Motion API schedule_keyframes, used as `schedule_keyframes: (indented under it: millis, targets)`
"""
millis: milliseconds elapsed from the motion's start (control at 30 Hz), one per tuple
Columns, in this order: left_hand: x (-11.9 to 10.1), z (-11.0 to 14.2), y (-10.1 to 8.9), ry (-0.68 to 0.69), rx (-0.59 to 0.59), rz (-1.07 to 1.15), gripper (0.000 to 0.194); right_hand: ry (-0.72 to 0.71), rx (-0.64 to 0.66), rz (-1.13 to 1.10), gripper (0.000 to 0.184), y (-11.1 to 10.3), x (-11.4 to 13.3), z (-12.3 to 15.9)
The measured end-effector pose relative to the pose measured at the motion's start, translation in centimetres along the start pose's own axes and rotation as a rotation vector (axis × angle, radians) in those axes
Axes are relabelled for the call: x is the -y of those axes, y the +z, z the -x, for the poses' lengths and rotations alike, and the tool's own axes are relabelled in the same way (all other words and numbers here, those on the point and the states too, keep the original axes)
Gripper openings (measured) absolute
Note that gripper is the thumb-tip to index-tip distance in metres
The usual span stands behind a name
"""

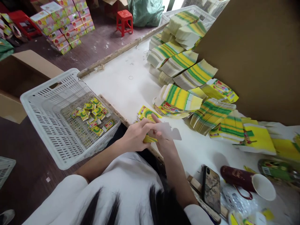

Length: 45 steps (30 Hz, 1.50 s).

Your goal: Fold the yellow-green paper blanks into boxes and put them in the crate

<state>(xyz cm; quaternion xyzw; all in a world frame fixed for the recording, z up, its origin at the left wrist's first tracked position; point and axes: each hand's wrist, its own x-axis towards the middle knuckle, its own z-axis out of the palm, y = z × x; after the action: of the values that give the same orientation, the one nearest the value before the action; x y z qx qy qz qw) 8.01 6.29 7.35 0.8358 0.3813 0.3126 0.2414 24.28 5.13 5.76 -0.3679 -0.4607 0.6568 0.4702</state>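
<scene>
Both my hands meet at the table's near edge around one folding carton [166, 130], whose pale unprinted side and tab stick out to the right. My left hand [138, 133] has its fingers curled over the carton from the left. My right hand [165, 144] grips it from below, thumb and fingers closed on it. Some yellow-green print shows beneath the fingers, partly hidden. Just beyond my left hand, a few flat yellow-green cartons [146, 112] lie on the white table [124, 82].
Left of the table, a white plastic basket [50, 122] holds several small yellow cartons [93, 114]. Bundles of flat cartons [178, 98] stand across the right side. A phone [211, 189] and a tipped maroon mug [239, 178] lie at lower right. A cardboard box [30, 67] sits behind the basket.
</scene>
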Motion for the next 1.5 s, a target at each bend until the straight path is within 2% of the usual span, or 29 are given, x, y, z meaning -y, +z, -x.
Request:
schedule_keyframes:
  millis: [67, 100, 133, 200, 233, 300, 367, 400, 500, 600, 733, 833, 900, 967, 1033, 1067, 1133, 1200, 1267, 1367, 1433, 1500]
  targets:
    - [0.4, -0.1, 0.0, -0.044, 0.033, 0.040, 0.043, -0.134, -0.048, 0.141, 0.092, 0.1, -0.1, 0.1]
    - [0.6, -0.1, 0.0, -0.052, 0.059, 0.065, 0.042, -0.204, -0.035, 0.255, 0.092, 0.1, 0.0, 0.2]
    - [0.8, -0.2, 0.1, -0.056, 0.071, 0.085, 0.042, -0.270, -0.005, 0.385, 0.086, 0.2, 0.2, 0.2]
    - [1.1, -0.4, 0.5, -0.063, 0.025, 0.099, 0.052, -0.376, 0.030, 0.620, 0.061, 0.1, 0.6, 0.3]
    - [1.2, -0.5, 0.6, -0.075, -0.027, 0.083, 0.060, -0.412, 0.010, 0.692, 0.050, 0.0, 0.8, 0.2]
    - [1.3, -0.6, 0.5, -0.130, -0.123, -0.006, 0.073, -0.448, -0.114, 0.721, 0.046, -0.4, 1.0, 0.0]
    - [1.4, -0.7, 0.0, -0.196, -0.134, -0.115, 0.069, -0.447, -0.214, 0.694, 0.049, -0.9, 0.9, -0.3]
    - [1.4, -0.7, -0.5, -0.216, -0.122, -0.146, 0.063, -0.443, -0.217, 0.704, 0.052, -1.2, 0.9, -0.5]
    - [1.6, -0.6, -2.1, -0.213, -0.104, -0.146, 0.050, -0.421, -0.075, 0.840, 0.055, -2.0, 0.9, -0.7]
    - [1.7, -0.5, -3.3, -0.206, -0.094, -0.123, 0.048, -0.410, 0.022, 0.913, 0.040, -2.8, 1.8, -0.6]
    - [1.2, -0.8, -3.4, -0.177, -0.061, -0.070, 0.049, -0.382, 0.132, 0.879, 0.033, -3.1, 3.3, -0.3]
    - [0.4, -1.1, -2.9, -0.187, -0.097, -0.110, 0.049, -0.386, -0.021, 0.818, 0.030, -1.7, 2.8, -0.2]
    - [0.2, -0.8, -3.0, -0.231, -0.105, -0.115, 0.051, -0.371, -0.114, 0.737, 0.042, -0.8, 1.9, -0.3]
    - [0.8, 0.2, -4.2, -0.322, -0.081, -0.123, 0.051, -0.340, -0.143, 0.643, 0.065, -0.7, 1.0, -0.3]
    - [2.3, 1.9, -6.2, -0.476, -0.095, -0.224, 0.052, -0.322, -0.211, 0.659, 0.077, -1.6, 0.3, -0.4]
    - [3.3, 2.9, -7.4, -0.561, -0.137, -0.331, 0.052, -0.313, -0.267, 0.734, 0.076, -2.3, 0.0, -0.5]
    - [5.2, 4.6, -9.2, -0.714, -0.277, -0.534, 0.071, -0.278, -0.352, 0.960, 0.063, -3.5, -0.5, -0.7]
    - [6.5, 5.5, -9.8, -0.718, -0.345, -0.540, 0.085, -0.243, -0.348, 1.126, 0.046, -4.2, -1.1, -0.9]
    - [6.7, 5.3, -8.9, -0.625, -0.293, -0.414, 0.081, -0.244, -0.332, 1.159, 0.033, -4.3, -1.7, -1.2]
    - [5.6, 3.6, -5.9, -0.490, -0.176, -0.165, 0.064, -0.253, -0.354, 1.107, 0.031, -3.9, -2.0, -1.3]
    - [4.7, 2.1, -3.9, -0.461, -0.212, 0.021, 0.069, -0.235, -0.380, 1.018, 0.037, -3.6, -1.6, -1.1]
    - [4.0, 0.9, -1.9, -0.432, -0.321, 0.272, 0.084, -0.224, -0.399, 0.859, 0.046, -3.1, -0.9, -1.0]
